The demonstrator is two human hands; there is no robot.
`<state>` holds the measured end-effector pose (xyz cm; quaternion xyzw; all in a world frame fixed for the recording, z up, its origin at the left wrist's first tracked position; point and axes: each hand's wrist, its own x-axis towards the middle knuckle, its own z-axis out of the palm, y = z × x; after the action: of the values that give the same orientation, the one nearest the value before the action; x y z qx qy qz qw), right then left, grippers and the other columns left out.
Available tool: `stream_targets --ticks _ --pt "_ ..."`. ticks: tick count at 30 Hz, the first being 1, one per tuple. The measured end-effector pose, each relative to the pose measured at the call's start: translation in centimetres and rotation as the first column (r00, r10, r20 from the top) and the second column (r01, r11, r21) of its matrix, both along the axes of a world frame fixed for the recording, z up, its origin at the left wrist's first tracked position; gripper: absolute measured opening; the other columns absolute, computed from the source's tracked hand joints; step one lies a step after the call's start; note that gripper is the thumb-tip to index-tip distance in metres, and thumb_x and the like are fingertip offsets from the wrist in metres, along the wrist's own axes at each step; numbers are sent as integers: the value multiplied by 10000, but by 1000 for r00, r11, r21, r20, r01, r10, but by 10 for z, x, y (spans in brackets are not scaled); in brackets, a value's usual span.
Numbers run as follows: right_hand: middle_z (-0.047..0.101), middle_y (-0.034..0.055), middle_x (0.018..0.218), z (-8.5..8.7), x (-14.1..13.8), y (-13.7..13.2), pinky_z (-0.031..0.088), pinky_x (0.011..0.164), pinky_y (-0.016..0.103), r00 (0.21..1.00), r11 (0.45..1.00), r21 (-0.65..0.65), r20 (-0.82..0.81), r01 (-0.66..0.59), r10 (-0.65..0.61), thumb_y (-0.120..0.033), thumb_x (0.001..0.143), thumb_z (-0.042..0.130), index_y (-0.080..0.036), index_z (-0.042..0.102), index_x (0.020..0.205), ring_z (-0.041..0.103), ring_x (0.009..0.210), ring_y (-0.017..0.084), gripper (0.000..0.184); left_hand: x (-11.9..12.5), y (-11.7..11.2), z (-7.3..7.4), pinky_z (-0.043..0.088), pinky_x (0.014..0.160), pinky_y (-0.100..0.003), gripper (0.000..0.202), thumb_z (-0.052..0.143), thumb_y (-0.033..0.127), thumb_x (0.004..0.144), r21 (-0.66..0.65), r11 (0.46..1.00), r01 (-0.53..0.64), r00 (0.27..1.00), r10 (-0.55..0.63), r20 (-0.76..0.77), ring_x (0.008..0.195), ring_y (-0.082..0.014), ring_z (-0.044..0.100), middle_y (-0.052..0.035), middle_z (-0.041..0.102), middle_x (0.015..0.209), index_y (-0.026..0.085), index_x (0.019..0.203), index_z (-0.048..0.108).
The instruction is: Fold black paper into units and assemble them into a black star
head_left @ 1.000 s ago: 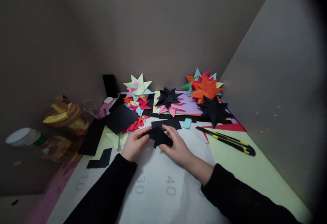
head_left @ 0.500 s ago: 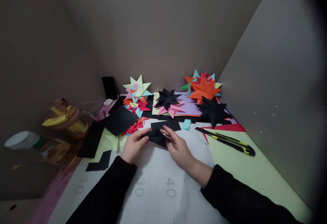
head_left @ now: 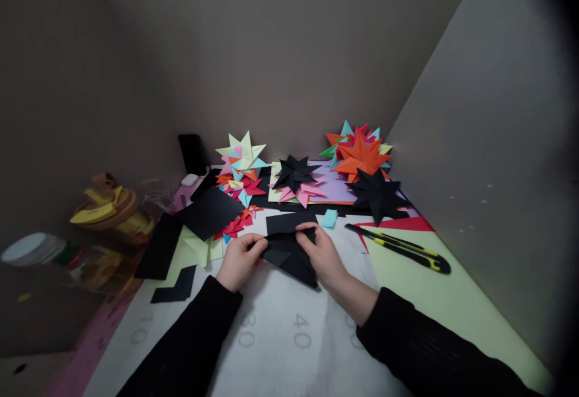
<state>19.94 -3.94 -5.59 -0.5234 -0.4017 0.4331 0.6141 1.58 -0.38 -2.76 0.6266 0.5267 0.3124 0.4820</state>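
Observation:
A partly folded piece of black paper [head_left: 289, 256] is held between both hands above the white mat. My left hand [head_left: 239, 258] pinches its left corner between thumb and fingers. My right hand [head_left: 323, 255] grips the upper right edge, thumb on the near face. One flap of the paper points down toward me at the right. Just behind it lies a flat black paper sheet [head_left: 283, 222], partly covered by the hands. A small light-blue folded paper [head_left: 330, 218] rests beyond my right hand.
Folded paper stars stand along the back, including an orange star [head_left: 364, 157] and a black star [head_left: 378, 195]. To the right, a box cutter [head_left: 400, 249] lies on pale green paper. At left are black sheets [head_left: 211, 211], a jar [head_left: 34, 249] and a lidded cup [head_left: 113, 213].
My right hand has closed on the paper's upper right edge. The black paper has been turned and opened out, its flap now showing lower toward me.

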Motion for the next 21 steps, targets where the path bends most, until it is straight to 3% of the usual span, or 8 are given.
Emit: stream_targets --ticks 5,9,11,14,17,21 --pt "652 33 981 5 -1 -1 479 830 346 988 988 26 -37 -149 150 -376 795 605 -229 577 983 595 947 216 241 -1 -1 1 310 445 -220 361 463 442 839 151 988 -41 982 67 -175 389 -110 423 50 488 407 194 576 467" --pt "627 51 1046 4 -6 -6 516 664 315 965 966 -12 -41 -259 259 -300 765 629 -244 514 1137 624 805 194 393 -5 2 1 312 469 -238 446 393 464 866 230 967 -106 968 153 -200 424 -124 443 36 454 415 200 509 436" --pt "599 59 1089 2 -8 -9 522 629 298 975 975 0 13 -221 221 -284 780 609 -258 487 1173 614 848 197 412 -6 2 1 312 477 -245 448 394 461 864 245 962 -119 963 171 -208 430 -130 450 32 453 419 204 499 433" --pt "558 46 1079 -1 -7 -11 544 643 281 992 992 49 51 -117 114 -296 783 612 -264 508 1077 575 937 196 314 -5 1 1 310 490 -251 418 411 436 856 290 949 -127 955 196 -223 439 -135 461 30 460 424 209 505 425" --pt "538 11 1011 -1 -6 -9 543 580 253 996 995 47 -35 -83 85 -334 776 624 -252 516 955 583 714 122 225 -5 -1 2 302 492 -254 375 428 406 844 333 931 -149 946 232 -225 440 -137 459 33 464 429 213 523 422" --pt "564 -11 966 -5 -5 -4 469 442 201 981 996 -13 -173 -91 88 -363 733 664 -235 546 926 537 494 53 261 -4 -2 4 316 502 -256 343 436 380 836 349 925 -147 958 222 -184 447 -138 463 31 479 442 216 535 437"
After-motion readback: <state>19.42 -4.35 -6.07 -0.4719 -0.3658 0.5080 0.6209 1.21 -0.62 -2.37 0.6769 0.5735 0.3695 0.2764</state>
